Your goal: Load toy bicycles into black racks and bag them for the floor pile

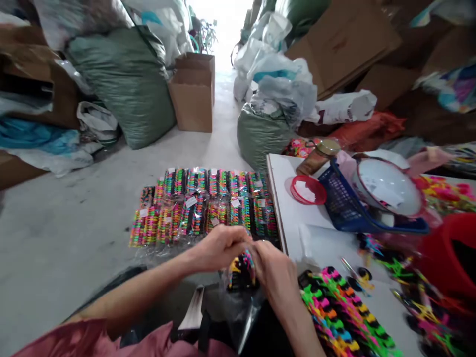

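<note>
Both hands meet at the lower middle, over my lap. My left hand [222,247] is closed, its fingers pinching the top of a clear plastic bag [247,315]. Beside it my right hand [274,265] is closed on the right side of the same bag. Inside the bag shows a bundle of multicoloured items with black parts [241,271]. Just beyond the hands lie rows of packed colourful bundles [193,208], several with small white labels. To the right, loose strips of colourful items [345,312] lie on the white table [280,198].
The table also holds a red basket [320,191], a blue basket [344,206] with a white bowl [388,186], and a red bucket [439,248]. Green sacks [122,79], a cardboard box [193,99] and piled plastic bags stand further off on the floor.
</note>
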`<state>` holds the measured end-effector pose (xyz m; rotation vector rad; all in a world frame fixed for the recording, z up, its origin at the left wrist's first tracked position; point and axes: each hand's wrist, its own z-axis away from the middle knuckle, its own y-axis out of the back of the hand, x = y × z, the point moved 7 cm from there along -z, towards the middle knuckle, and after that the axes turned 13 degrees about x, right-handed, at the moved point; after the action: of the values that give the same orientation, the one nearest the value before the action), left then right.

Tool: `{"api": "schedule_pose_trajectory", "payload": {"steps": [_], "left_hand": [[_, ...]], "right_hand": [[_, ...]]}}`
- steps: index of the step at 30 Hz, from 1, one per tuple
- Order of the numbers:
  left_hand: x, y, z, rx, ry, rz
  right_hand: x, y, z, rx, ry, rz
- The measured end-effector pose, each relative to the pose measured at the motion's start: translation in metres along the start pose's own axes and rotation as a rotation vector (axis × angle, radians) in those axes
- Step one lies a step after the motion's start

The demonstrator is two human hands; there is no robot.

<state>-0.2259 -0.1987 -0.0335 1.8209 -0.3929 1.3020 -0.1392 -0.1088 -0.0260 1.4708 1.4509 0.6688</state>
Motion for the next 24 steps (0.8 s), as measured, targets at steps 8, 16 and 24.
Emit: {"api": "schedule_pose_trajectory", "payload": {"steps": [8,16,24], "left_hand": [[-0.092,-0.04,0.065,-0.114,0.094,-0.413],[-0.124,-0.027,0.007,-0.139,0.014,-0.794],[-0.158,-0.004,-0.039,-0.049,0.065,-0.925]], "right_hand": [[-0.044,-0.05,0.032,-0.171,0.114,-0.331],[-0.007,-0.056,0.059,-0.17,-0.028,-0.299],[0.003,-0.088,0.142,-0.312,0.028,-0.205]]}}
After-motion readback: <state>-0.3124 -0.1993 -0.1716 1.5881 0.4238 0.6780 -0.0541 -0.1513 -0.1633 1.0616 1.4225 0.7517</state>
